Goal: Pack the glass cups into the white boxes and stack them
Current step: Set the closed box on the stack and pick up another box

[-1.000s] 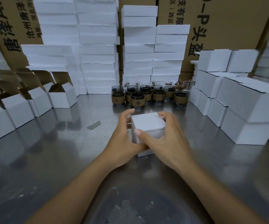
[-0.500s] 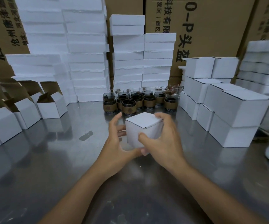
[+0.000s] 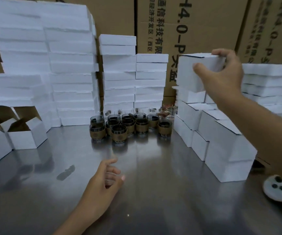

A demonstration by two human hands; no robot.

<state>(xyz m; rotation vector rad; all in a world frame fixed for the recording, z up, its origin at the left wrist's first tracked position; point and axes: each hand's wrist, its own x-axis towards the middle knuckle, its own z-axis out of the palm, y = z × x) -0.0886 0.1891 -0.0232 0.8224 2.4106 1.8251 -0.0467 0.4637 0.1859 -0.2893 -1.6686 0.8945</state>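
Observation:
My right hand (image 3: 225, 73) grips a closed white box (image 3: 189, 73) at its top and side, holding it high at the right, just above the stack of closed white boxes (image 3: 221, 138). Whether the box touches the stack I cannot tell. My left hand (image 3: 104, 182) hovers low over the steel table (image 3: 145, 192) with fingers loosely curled, holding nothing. Several glass cups with tan bands (image 3: 130, 126) stand in a cluster at the back middle of the table.
Open empty white boxes (image 3: 24, 134) with brown flaps stand at the left. Tall piles of white foam slabs (image 3: 72, 78) and brown cartons (image 3: 196, 22) line the back. More foam slabs (image 3: 270, 82) sit at far right. A pale device with dark buttons (image 3: 279, 189) lies at the right edge.
My right hand has lifted the closed box from the table centre up and right to the top of the stack. My left hand has let go and stayed low.

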